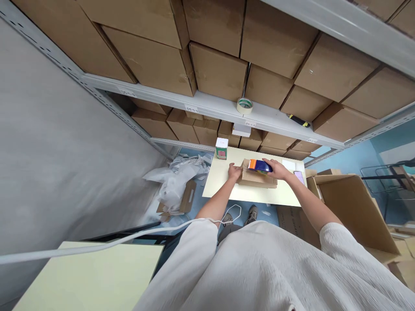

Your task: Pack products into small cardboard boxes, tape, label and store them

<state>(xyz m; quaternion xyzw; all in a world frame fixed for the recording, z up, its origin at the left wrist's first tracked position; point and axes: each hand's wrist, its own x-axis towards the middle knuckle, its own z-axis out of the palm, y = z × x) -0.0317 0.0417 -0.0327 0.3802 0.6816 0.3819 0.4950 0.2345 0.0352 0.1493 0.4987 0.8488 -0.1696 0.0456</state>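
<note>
A small brown cardboard box point(258, 179) lies on the pale yellow table point(218, 183). My right hand point(276, 169) is wrapped round a blue tape dispenser point(262, 166) with an orange front end, held over the top of the box. At the box's left end, my left hand point(234, 171) touches the cardboard with its fingers closed against the edge; the fingertips are small and partly hidden. A green and white small box point(222, 148) stands at the table's back left corner. On the table's right side lies a phone point(298, 176) with a lit screen.
Shelves of cartons point(218, 69) rise beyond the table, with a tape roll point(244, 106) and a yellow-black cutter point(298, 120) on one ledge. Plastic wrapping point(177, 179) is heaped on the floor at left. A large open carton point(353, 207) stands at right. A white cable point(129, 236) crosses the lower left.
</note>
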